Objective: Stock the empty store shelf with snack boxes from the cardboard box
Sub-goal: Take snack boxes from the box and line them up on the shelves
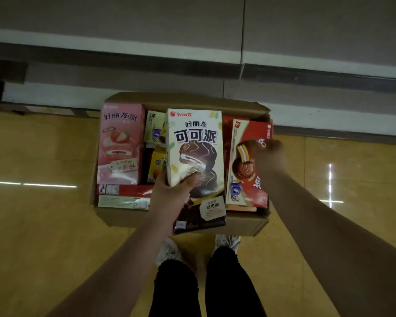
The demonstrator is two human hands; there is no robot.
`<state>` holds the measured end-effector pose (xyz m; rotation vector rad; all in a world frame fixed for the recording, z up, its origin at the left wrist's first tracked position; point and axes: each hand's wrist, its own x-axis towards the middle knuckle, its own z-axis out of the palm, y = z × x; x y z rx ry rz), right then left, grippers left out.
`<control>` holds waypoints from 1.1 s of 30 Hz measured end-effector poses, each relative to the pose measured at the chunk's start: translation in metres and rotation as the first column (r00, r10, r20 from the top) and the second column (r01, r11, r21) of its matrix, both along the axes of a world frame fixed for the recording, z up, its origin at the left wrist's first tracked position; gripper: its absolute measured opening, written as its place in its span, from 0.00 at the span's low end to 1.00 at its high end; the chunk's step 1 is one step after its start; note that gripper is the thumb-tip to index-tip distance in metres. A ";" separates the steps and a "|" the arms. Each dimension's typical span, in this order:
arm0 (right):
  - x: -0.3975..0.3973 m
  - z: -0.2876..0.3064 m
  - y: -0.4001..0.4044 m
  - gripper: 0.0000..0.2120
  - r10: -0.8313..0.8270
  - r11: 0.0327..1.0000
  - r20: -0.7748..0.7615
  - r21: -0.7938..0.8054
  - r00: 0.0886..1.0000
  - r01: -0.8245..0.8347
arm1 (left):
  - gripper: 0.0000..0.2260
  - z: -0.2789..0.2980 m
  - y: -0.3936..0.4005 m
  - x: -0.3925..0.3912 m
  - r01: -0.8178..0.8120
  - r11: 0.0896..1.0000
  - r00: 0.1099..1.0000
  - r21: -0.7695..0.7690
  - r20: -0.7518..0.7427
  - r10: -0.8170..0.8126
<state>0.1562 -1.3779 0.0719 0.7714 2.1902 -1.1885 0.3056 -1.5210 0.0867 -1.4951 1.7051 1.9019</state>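
While the left hand (172,197) grips the cocoa pie box (196,161) by its lower edge above the cardboard box (183,219), the blurred right hand (269,156) touches the red box (249,179); closure unclear. Light, stiff, crushable carton: 1 hand suffices, held by its edges.

On the cream cocoa pie box (196,143) "好丽友" and, in large characters, "可可派" are printed, with "可可派" repeated on a small tag lower down, while "好丽友·派" is read on the pink strawberry box (120,143) and a "6" on the red box (249,165).
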 end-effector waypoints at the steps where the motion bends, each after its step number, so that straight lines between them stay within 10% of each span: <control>1: 0.005 -0.016 0.012 0.27 0.021 0.993 0.030 0.116 0.999 -0.024 | 0.23 -0.006 0.003 0.002 -0.001 1.000 1.000 -0.016 0.016 0.001; 4: 0.020 -0.051 0.041 0.37 0.074 0.949 0.190 0.289 0.979 -0.128 | 0.23 -0.023 0.010 0.004 0.026 0.997 0.998 -0.066 0.060 -0.023; 9: 0.024 -0.076 0.056 0.33 0.159 0.973 0.253 0.122 0.954 -0.195 | 0.24 -0.042 0.013 -0.002 0.068 0.992 0.992 -0.102 0.115 -0.056; 21: 0.031 -0.065 0.063 0.17 0.359 0.927 -0.040 0.128 0.932 -0.352 | 0.26 -0.092 0.027 -0.012 0.086 0.988 0.982 -0.126 0.178 -0.063; 25: 0.035 -0.060 0.062 0.11 0.146 0.989 -0.066 -0.013 0.987 -0.147 | 0.23 -0.096 0.023 -0.014 0.107 0.986 0.977 -0.125 0.200 -0.081; 33: 0.029 -0.075 0.049 0.43 0.192 0.973 0.096 -0.149 0.977 -0.176 | 0.25 -0.099 0.006 -0.016 0.189 0.976 0.965 -0.106 0.203 -0.165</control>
